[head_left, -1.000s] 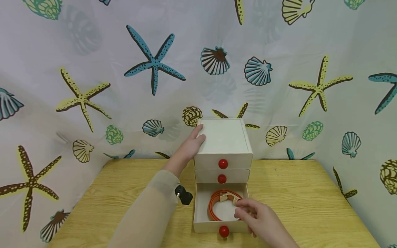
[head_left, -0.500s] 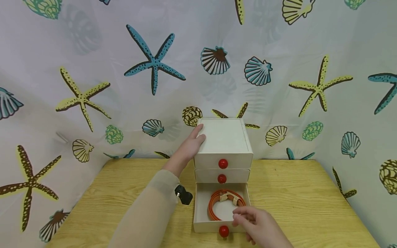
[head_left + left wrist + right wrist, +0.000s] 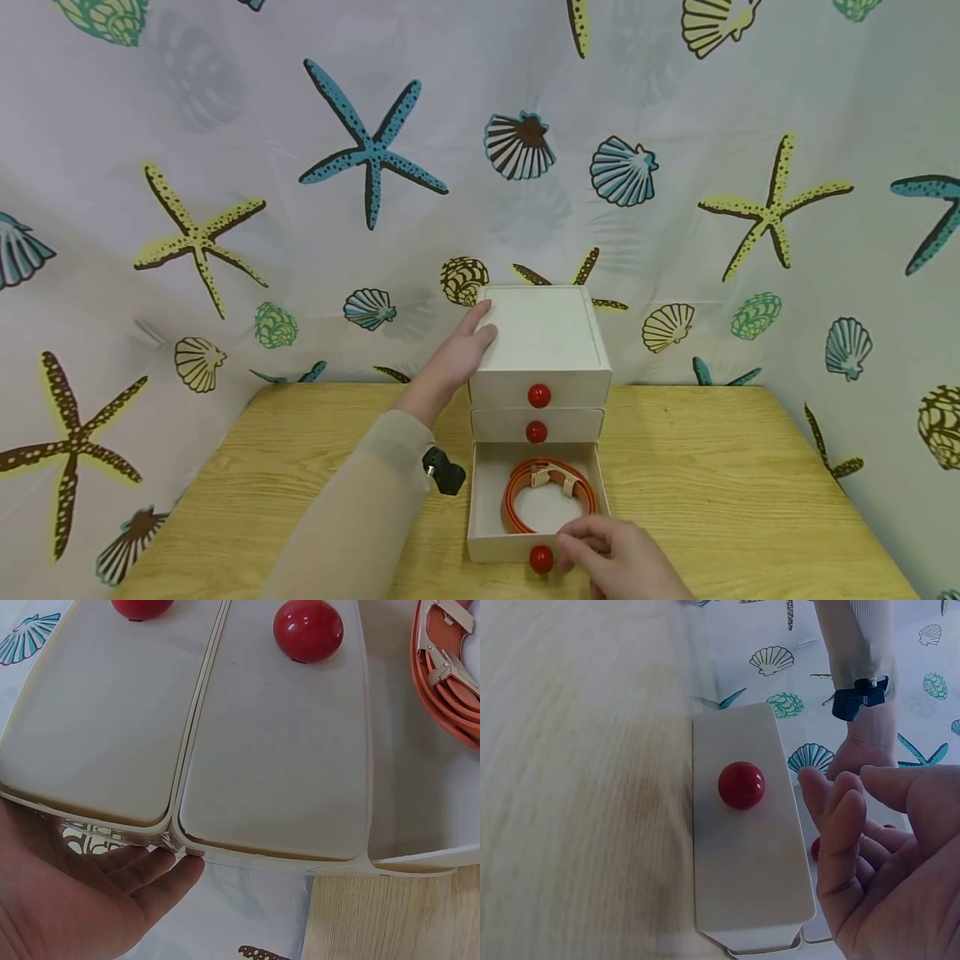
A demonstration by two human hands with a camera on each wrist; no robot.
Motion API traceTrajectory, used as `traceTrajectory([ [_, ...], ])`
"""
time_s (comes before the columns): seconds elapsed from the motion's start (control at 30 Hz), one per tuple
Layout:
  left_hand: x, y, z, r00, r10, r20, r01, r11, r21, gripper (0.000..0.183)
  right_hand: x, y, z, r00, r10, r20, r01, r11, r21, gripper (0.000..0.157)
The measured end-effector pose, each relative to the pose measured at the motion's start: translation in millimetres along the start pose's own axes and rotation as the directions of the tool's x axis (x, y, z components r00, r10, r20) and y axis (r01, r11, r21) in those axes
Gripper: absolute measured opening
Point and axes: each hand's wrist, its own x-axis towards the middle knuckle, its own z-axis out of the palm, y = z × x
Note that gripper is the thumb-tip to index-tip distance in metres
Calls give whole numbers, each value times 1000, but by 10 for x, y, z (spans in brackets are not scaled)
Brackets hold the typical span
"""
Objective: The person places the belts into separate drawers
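Observation:
A white three-drawer cabinet (image 3: 543, 329) with red knobs stands on the table. My left hand (image 3: 457, 358) rests against its upper left edge; in the left wrist view the fingers (image 3: 161, 889) lie fairly straight along the side. The bottom drawer (image 3: 498, 547) is pulled out and holds a coiled orange belt (image 3: 511, 500) with a pale metal buckle (image 3: 542, 477). Near the drawer's front right corner hovers my right hand (image 3: 618, 554), fingers loosely bent and holding nothing. Its fingertips come close to the drawer's red knob (image 3: 542, 559). The upper two drawers are closed.
The cabinet stands on a wood-grain table (image 3: 697, 475). Behind it and at both sides hangs a white cloth (image 3: 465, 67) printed with starfish and shells. A black device (image 3: 444, 472) sits on the left wrist.
My right hand has moved from over the drawer's right side toward its front and the knob, uncovering more of the belt. My left hand has stayed in place.

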Motion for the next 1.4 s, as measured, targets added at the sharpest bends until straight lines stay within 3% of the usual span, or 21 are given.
traceTrajectory([
  [0.67, -10, 16, 2, 1000, -13, -2, 13, 1000, 11, 64, 35, 153, 127, 998, 12, 66, -9, 999, -36, 23],
  [1.0, -8, 9, -2, 1000, -14, 4, 14, 1000, 10, 65, 57, 230, 171, 999, -18, 44, 21, 998, -61, 25],
  [1.4, -2, -3, -3, 1000, -4, 3, 4, 1000, 5, 65, 99, 300, 250, 1000, 27, -9, -28, 991, -132, 30],
])
